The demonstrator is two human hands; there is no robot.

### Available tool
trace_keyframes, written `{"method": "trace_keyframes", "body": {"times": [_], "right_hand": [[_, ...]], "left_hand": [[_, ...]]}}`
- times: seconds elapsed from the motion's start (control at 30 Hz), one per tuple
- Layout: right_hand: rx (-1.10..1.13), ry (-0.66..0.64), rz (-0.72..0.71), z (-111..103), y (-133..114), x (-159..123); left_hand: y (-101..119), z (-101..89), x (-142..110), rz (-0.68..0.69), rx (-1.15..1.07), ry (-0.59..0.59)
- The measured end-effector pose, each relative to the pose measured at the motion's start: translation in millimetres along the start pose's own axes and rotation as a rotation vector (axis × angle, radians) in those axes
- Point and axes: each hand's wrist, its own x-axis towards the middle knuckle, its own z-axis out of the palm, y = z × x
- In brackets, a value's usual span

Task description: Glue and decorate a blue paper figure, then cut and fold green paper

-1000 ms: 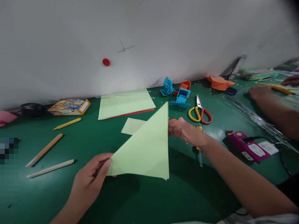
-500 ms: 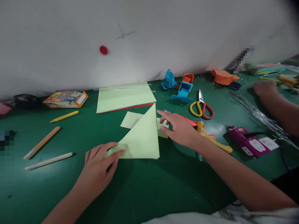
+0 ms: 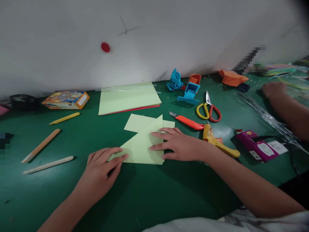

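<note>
A pale green sheet of paper (image 3: pixel 141 148), folded over into a triangle, lies in front of me on the green table. My left hand (image 3: pixel 103 166) rests on its left corner, fingers stretched out and pressing it down. Spread over the right side of the triangle are the fingers of my right hand (image 3: pixel 178 145), lying flat on the paper. Behind and partly under the fold is a smaller pale green piece of paper (image 3: pixel 135 122). An orange utility knife (image 3: pixel 189 122) with its blade showing lies just beyond my right hand.
Behind lies a paper stack (image 3: pixel 127 98). To the right are scissors (image 3: pixel 209 109), a yellow glue gun (image 3: pixel 219 145), a purple power strip (image 3: pixel 256 145) and another person's hand (image 3: pixel 274 90). Leftward lie a box (image 3: pixel 66 100), a yellow stick (image 3: pixel 65 118) and two more sticks (image 3: pixel 41 146).
My right hand has come down and left onto the folded paper, flattening its raised upper tip lower. The utility knife shows more fully. My left hand keeps its place on the corner.
</note>
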Motion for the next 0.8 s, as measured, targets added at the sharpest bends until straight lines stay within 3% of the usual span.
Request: {"method": "trace_keyframes", "body": {"times": [0.8], "right_hand": [[0.154, -0.098, 0.032, -7.2, 2.8, -4.7]], "left_hand": [[-6.7, -2.1, 0.3, 0.023, -0.035, -0.004]]}}
